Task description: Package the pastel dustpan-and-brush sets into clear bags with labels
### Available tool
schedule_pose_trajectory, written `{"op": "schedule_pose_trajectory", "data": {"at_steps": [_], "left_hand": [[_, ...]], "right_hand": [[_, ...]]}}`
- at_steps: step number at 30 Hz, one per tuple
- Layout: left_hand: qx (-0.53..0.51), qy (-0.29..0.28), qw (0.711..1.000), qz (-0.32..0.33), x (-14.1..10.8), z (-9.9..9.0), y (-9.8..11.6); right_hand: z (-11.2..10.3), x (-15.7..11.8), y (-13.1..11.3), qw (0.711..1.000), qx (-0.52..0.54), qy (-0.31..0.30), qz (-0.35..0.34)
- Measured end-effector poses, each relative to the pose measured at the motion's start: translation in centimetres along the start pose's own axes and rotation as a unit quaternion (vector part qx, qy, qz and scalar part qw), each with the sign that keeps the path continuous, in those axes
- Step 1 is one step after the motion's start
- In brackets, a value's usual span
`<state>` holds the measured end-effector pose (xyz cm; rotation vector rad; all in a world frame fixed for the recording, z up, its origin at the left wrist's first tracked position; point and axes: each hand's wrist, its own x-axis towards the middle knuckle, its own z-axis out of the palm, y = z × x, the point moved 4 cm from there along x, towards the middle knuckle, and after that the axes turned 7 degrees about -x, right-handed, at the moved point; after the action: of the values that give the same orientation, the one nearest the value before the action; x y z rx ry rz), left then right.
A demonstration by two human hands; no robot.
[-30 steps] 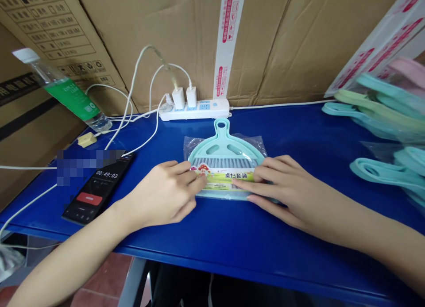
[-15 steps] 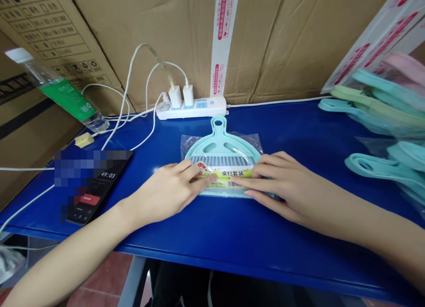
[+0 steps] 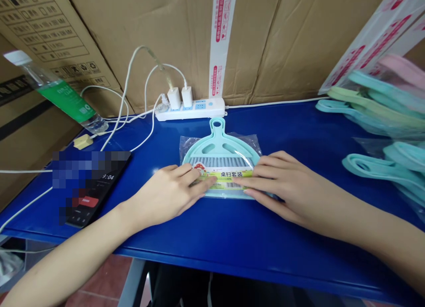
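The bagged mint-green dustpan and brush set [image 3: 219,154] lies flat on the blue table [image 3: 212,240], between your two hands. Its handle points away from you, toward the white power strip [image 3: 189,109], and its long axis runs almost straight from near to far. Your left hand [image 3: 162,194] and right hand [image 3: 285,183] are both open and palm down on the bag, not closing around it. The left fingers [image 3: 206,181] lie straighter now and reach further over the label than in the earlier frame, but the set has stayed at the same place below the strip. (Your fingers hide part of the label and the near edges of the bag.) Left of your left hand is a smartphone [image 3: 106,183], mostly hidden under a pixelated block. Right of your right hand are teal loops [image 3: 375,170] in clear plastic, cut off by the frame edge.
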<state>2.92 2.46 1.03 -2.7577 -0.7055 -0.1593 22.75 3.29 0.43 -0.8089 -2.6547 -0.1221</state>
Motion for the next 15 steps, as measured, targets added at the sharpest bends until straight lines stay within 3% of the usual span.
{"op": "schedule_pose_trajectory", "data": {"at_steps": [6, 15], "left_hand": [[-0.007, 0.001, 1.0, -0.002, 0.0, 0.05, -0.05], [-0.018, 0.003, 1.0, 0.0, -0.1, 0.22, -0.11]], "right_hand": [[-0.71, 0.12, -0.02, 1.0, 0.005, 0.029, 0.007], [-0.16, -0.07, 0.19, 0.999, 0.031, -0.008, 0.013]]}}
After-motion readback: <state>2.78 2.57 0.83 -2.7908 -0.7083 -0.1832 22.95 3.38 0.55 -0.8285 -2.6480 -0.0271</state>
